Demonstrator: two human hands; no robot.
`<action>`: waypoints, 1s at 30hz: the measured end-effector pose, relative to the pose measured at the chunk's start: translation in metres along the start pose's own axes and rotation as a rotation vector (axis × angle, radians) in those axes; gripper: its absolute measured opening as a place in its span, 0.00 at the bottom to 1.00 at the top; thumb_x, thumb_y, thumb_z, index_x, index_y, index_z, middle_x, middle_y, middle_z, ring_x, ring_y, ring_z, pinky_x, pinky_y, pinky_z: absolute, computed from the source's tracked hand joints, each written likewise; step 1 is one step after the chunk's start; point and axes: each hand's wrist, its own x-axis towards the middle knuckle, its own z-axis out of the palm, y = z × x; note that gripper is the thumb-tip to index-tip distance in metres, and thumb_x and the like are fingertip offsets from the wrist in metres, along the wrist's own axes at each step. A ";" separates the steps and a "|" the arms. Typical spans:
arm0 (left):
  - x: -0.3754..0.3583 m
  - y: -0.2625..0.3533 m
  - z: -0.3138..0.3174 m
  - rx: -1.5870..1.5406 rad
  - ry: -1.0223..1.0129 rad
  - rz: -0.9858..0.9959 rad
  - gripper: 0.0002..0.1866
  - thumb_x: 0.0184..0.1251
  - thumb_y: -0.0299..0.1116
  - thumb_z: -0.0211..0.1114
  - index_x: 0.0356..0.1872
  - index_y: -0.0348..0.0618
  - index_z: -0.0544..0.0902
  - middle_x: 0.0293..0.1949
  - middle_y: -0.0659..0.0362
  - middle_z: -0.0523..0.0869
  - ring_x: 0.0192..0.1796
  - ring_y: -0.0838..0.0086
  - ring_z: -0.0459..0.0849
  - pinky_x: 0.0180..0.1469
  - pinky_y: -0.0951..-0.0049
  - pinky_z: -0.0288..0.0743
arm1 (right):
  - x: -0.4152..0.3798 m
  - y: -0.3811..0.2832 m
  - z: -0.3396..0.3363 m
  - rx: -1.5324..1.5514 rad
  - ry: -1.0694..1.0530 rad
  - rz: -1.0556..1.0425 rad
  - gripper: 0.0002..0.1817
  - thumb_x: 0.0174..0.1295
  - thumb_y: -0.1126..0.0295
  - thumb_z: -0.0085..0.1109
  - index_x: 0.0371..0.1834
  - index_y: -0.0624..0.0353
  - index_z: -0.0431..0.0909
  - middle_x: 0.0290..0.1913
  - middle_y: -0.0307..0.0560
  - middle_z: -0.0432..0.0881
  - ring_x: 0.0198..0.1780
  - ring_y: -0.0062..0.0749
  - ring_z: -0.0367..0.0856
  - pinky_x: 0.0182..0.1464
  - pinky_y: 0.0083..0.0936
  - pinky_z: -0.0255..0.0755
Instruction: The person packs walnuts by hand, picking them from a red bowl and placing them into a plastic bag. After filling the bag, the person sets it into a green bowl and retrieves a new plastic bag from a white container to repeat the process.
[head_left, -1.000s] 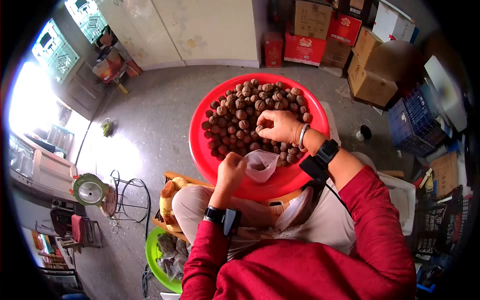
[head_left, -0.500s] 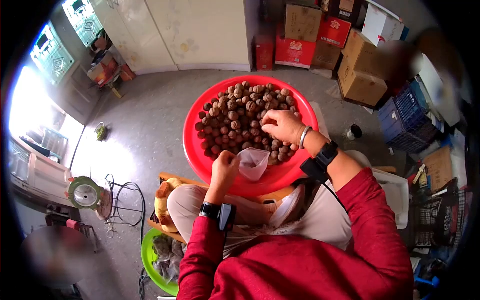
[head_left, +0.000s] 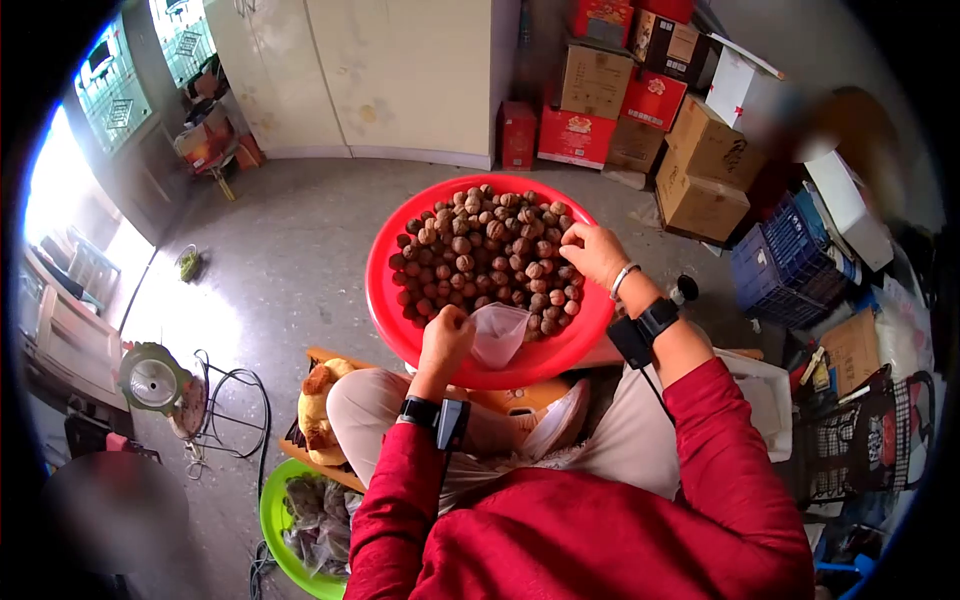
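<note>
A large red basin [head_left: 592, 340] stands in front of me, with many brown walnuts [head_left: 482, 262] heaped in it. At its near edge my left hand [head_left: 446, 345] pinches the rim of a clear plastic bag [head_left: 499, 336], whose mouth faces the walnuts. The bag hangs over the near inside of the basin. My right hand [head_left: 596, 256] is at the right side of the heap, fingers curled down and drawn together against the walnuts. Whatever lies between those fingertips is hidden.
A green basin [head_left: 272, 515] with plastic-wrapped contents sits at lower left, beside a yellow plush toy [head_left: 318, 412]. A small fan [head_left: 153, 382] stands left. Cardboard boxes [head_left: 700, 195] and blue crates [head_left: 790, 250] line the right side.
My right hand has shifted from over the middle-right of the heap to its right edge by the rim. The left hand still holds the bag. The whole view has turned slightly.
</note>
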 end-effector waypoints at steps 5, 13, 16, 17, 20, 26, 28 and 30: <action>0.001 -0.010 0.005 -0.050 -0.008 -0.012 0.12 0.60 0.36 0.63 0.34 0.34 0.79 0.29 0.43 0.84 0.35 0.51 0.85 0.39 0.61 0.78 | -0.013 0.014 0.028 0.238 -0.111 0.353 0.14 0.54 0.68 0.65 0.43 0.60 0.78 0.37 0.54 0.85 0.39 0.47 0.84 0.43 0.40 0.78; -0.003 0.004 -0.001 -0.026 -0.038 -0.053 0.12 0.60 0.36 0.64 0.34 0.35 0.79 0.27 0.45 0.84 0.32 0.55 0.85 0.36 0.63 0.77 | 0.006 0.029 0.078 -0.171 -0.107 0.120 0.14 0.58 0.62 0.58 0.42 0.59 0.77 0.41 0.59 0.82 0.45 0.57 0.81 0.44 0.48 0.76; -0.003 -0.002 0.001 -0.006 -0.026 -0.006 0.12 0.63 0.36 0.64 0.34 0.35 0.79 0.25 0.51 0.83 0.28 0.67 0.82 0.32 0.68 0.75 | 0.008 0.029 0.090 -0.307 -0.115 0.073 0.15 0.56 0.62 0.63 0.42 0.57 0.77 0.43 0.57 0.82 0.46 0.55 0.81 0.46 0.46 0.76; -0.002 -0.004 0.001 0.015 -0.023 0.033 0.11 0.65 0.35 0.64 0.34 0.36 0.79 0.23 0.57 0.82 0.25 0.77 0.79 0.29 0.73 0.74 | 0.009 0.029 0.093 -0.359 -0.135 0.084 0.16 0.54 0.61 0.65 0.43 0.55 0.77 0.45 0.56 0.81 0.46 0.53 0.81 0.47 0.45 0.76; -0.003 0.005 -0.002 -0.022 -0.054 -0.050 0.11 0.61 0.34 0.64 0.33 0.35 0.79 0.26 0.46 0.84 0.31 0.59 0.85 0.35 0.65 0.77 | 0.010 0.028 0.096 -0.371 -0.162 0.099 0.16 0.54 0.61 0.66 0.42 0.57 0.76 0.46 0.56 0.80 0.46 0.55 0.81 0.47 0.45 0.76; -0.003 0.000 0.001 -0.068 -0.061 -0.056 0.09 0.61 0.32 0.64 0.32 0.35 0.78 0.24 0.48 0.82 0.28 0.62 0.83 0.34 0.66 0.76 | 0.016 0.036 0.103 -0.421 -0.155 0.035 0.10 0.58 0.64 0.62 0.40 0.56 0.78 0.44 0.55 0.81 0.44 0.51 0.83 0.47 0.43 0.78; -0.001 -0.005 0.003 -0.074 -0.066 -0.031 0.10 0.64 0.33 0.64 0.32 0.36 0.78 0.24 0.54 0.82 0.27 0.71 0.80 0.31 0.71 0.74 | 0.017 0.038 0.105 -0.429 -0.113 0.023 0.10 0.58 0.64 0.61 0.39 0.56 0.78 0.44 0.56 0.81 0.44 0.52 0.83 0.47 0.44 0.77; -0.002 -0.006 0.002 -0.076 -0.065 -0.013 0.11 0.67 0.35 0.64 0.33 0.36 0.77 0.23 0.60 0.81 0.26 0.79 0.77 0.28 0.76 0.72 | 0.018 0.035 0.107 -0.432 -0.077 0.005 0.10 0.58 0.64 0.59 0.38 0.57 0.78 0.44 0.56 0.81 0.44 0.53 0.82 0.47 0.45 0.77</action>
